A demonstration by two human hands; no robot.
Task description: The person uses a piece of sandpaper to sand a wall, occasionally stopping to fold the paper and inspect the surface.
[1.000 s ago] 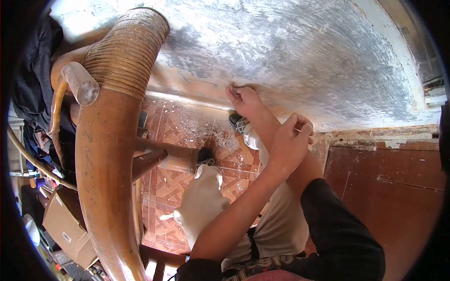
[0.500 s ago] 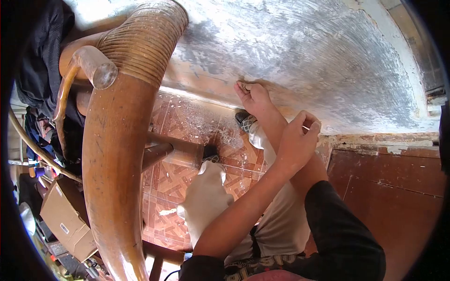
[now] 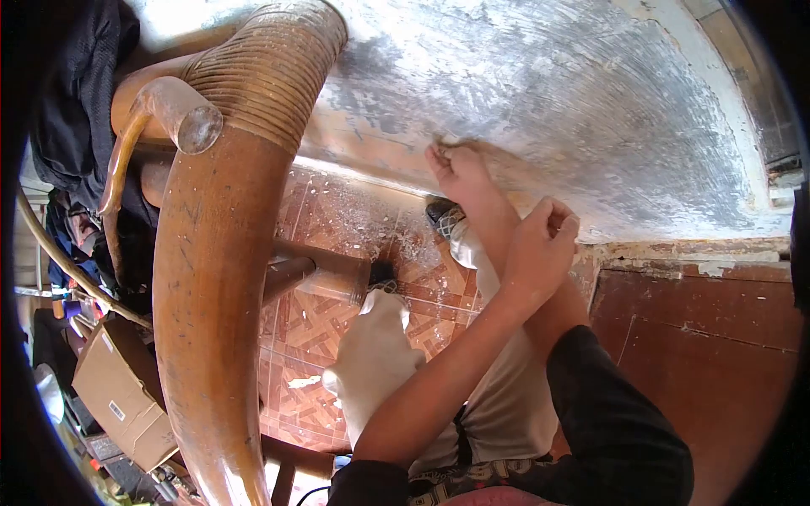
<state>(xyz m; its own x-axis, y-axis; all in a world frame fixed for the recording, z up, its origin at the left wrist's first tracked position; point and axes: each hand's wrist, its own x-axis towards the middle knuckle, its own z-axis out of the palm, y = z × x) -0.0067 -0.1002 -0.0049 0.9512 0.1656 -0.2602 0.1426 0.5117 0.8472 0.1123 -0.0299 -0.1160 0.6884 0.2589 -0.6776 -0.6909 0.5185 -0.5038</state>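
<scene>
My right hand (image 3: 462, 175) is closed with its fingertips against the lower part of the patchy grey-and-white wall (image 3: 523, 93). A small brownish edge shows at those fingertips, too little of it to name. My left hand (image 3: 544, 244) crosses over my right forearm (image 3: 498, 223), near the wall's bottom edge. Its thumb and fingers are curled together in a pinch, and whatever lies between them cannot be made out. Curved scratch marks and bare patches cover the wall.
A large curved wooden armrest (image 3: 211, 278) fills the left side. A cardboard box (image 3: 122, 396) and dark cloth (image 3: 80, 110) lie beyond it. White flakes are scattered over the patterned floor (image 3: 295, 371) around my feet. Reddish-brown boards (image 3: 692, 354) are at the right.
My right hand has shifted slightly right along the wall, its fingers turned a little. My left hand stays nearly in place, still pinched. The view has moved slightly.
</scene>
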